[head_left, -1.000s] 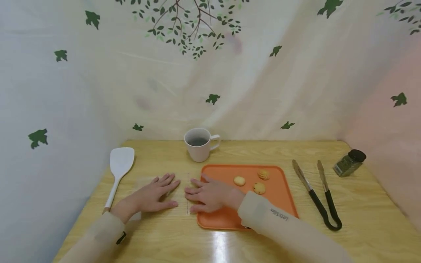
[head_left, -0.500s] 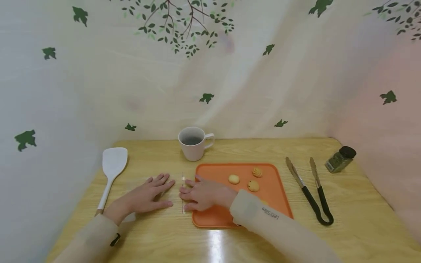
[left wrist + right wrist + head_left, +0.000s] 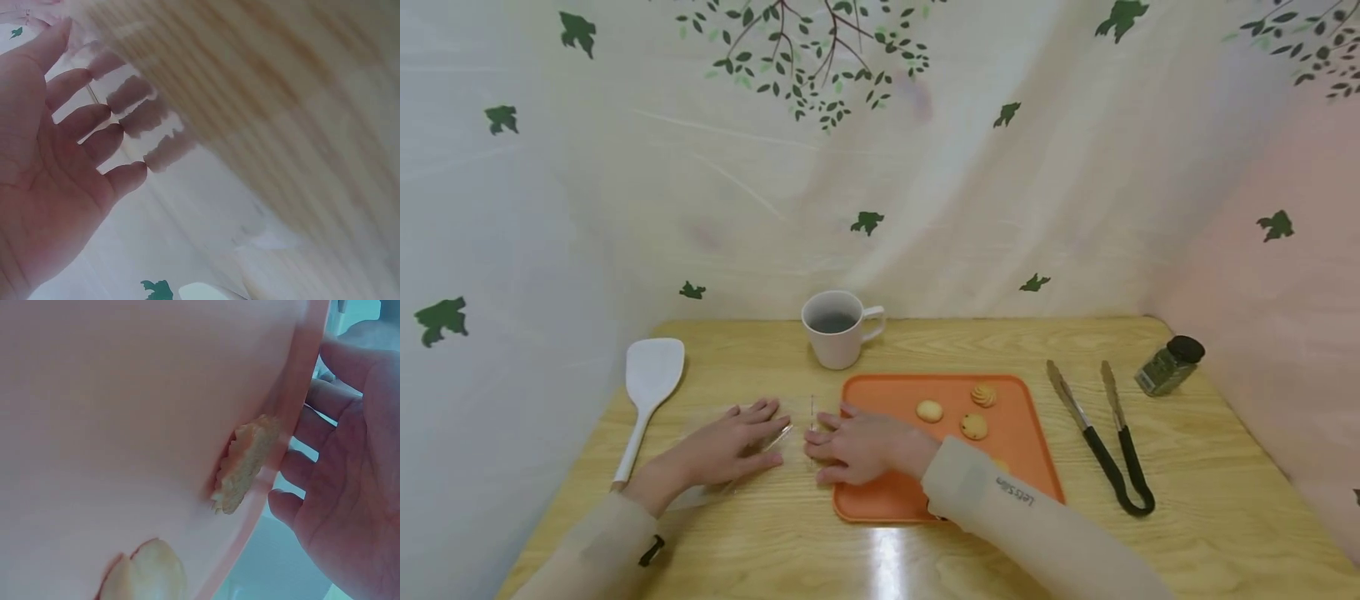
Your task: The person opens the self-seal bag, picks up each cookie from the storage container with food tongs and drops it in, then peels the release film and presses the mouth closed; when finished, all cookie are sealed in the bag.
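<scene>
1. Plastic film (image 3: 797,460), clear and glossy, lies nearly flat on the wooden worktop (image 3: 760,354), just left of an orange tray (image 3: 880,504) of biscuits (image 3: 929,411); from where I stand, bag or single sheet, I cannot tell.
2. A person's left hand (image 3: 722,450) rests palm down on it, grip wide and loose, holding nothing.
3. The right hand (image 3: 867,447) reaches over the tray's left rim, grip equally slack, fingertips near the film's right end.
4. I'd judge the film almost weightless, limp and slippery, apt to crease or cling to skin, and likely to tear if yanked.
5. Its right edge looks the best place to pinch between finger and thumb, with the other palm pinning the rest flat against the wood.
</scene>
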`<state>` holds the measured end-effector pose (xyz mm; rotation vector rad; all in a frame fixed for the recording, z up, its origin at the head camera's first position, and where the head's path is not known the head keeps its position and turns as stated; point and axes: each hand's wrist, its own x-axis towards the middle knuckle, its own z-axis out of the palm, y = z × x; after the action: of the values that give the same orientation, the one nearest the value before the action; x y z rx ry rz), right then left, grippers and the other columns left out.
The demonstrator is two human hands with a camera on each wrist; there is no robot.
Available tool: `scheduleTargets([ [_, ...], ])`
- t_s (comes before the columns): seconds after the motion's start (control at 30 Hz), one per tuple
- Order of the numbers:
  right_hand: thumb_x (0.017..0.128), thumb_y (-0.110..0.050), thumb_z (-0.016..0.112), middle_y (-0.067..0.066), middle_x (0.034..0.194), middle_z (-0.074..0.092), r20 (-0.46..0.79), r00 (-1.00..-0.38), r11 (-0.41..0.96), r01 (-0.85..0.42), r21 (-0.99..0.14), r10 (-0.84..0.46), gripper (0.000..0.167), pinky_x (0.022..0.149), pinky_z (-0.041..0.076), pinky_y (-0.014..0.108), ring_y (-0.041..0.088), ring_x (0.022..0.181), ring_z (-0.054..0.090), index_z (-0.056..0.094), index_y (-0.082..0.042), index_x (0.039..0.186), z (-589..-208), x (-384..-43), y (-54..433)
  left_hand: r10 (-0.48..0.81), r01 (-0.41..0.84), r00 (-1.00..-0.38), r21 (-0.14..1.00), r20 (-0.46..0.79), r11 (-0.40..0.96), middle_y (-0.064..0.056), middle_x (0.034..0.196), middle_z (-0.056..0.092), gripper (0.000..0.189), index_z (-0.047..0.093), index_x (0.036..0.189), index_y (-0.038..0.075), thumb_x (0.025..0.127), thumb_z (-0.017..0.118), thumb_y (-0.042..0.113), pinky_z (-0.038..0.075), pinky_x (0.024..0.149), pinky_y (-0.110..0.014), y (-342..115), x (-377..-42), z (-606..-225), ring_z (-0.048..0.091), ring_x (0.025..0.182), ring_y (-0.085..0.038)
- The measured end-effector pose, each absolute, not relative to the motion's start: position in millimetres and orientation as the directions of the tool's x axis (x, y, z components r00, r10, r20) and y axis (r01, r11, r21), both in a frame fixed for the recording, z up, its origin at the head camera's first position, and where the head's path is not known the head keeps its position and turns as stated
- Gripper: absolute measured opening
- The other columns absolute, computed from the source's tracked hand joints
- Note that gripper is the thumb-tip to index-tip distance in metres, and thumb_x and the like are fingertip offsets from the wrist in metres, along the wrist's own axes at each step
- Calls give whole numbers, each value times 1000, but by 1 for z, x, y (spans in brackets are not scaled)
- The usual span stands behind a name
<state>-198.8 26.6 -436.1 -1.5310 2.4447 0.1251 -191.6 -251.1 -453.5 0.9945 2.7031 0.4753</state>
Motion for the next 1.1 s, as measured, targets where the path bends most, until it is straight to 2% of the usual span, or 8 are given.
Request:
scheduleTargets([
  [0.17,107,-53,38,-5,161,35,-262,-413,451,-886,-105,-872,57,122,16,46,23,152,20,43,-23,155,-435,-199,27,691,646,-723,344,-11,681,-25,144,52,42,68,131,5,103,61,34,35,105,-69,-252,-194,-451,47,135,-44],
  [0.27,108,-53,37,-5,161,35,-257,-409,441,-894,-78,-875,56,122,17,46,24,152,21,44,-24,155,-435,-199,27,704,681,-707,327,61,655,-21,131,64,28,74,119,6,101,66,25,44,102,-61,-251,-194,-449,59,124,-39],
  [0.4,109,-51,34,-5,162,34,-253,-401,417,-909,-12,-880,53,122,20,47,23,152,23,44,-26,155,-435,-198,25,680,676,-723,326,123,661,-8,112,74,14,78,107,9,97,71,17,56,88,-47,-251,-193,-447,71,104,-25],
  [0.5,110,-49,34,-4,163,32,-257,-397,409,-913,8,-881,52,121,21,47,23,152,23,42,-27,156,-435,-199,23,637,634,-760,365,130,682,1,101,76,9,78,101,12,95,73,16,59,80,-39,-251,-193,-444,71,92,-14],
  [0.63,110,-50,34,-4,162,32,-259,-400,414,-910,3,-879,53,121,21,48,24,152,23,40,-26,157,-435,-199,24,605,596,-784,438,137,673,7,94,75,7,78,100,13,94,74,15,59,75,-34,-251,-193,-438,68,85,-6],
  [0.9,110,-48,34,-5,161,36,-249,-403,415,-910,7,-881,51,120,24,48,24,151,24,44,-27,155,-438,-199,26,589,594,-780,547,213,589,10,88,73,3,77,95,12,92,77,11,58,67,-27,-250,-195,-434,66,78,-3],
  [1.1,109,-47,41,-8,158,41,-237,-387,394,-919,21,-891,47,116,30,51,24,149,30,51,-27,151,-433,-201,22,561,584,-788,599,255,547,15,85,71,8,77,92,20,90,79,12,57,65,-27,-252,-195,-432,65,74,-3],
])
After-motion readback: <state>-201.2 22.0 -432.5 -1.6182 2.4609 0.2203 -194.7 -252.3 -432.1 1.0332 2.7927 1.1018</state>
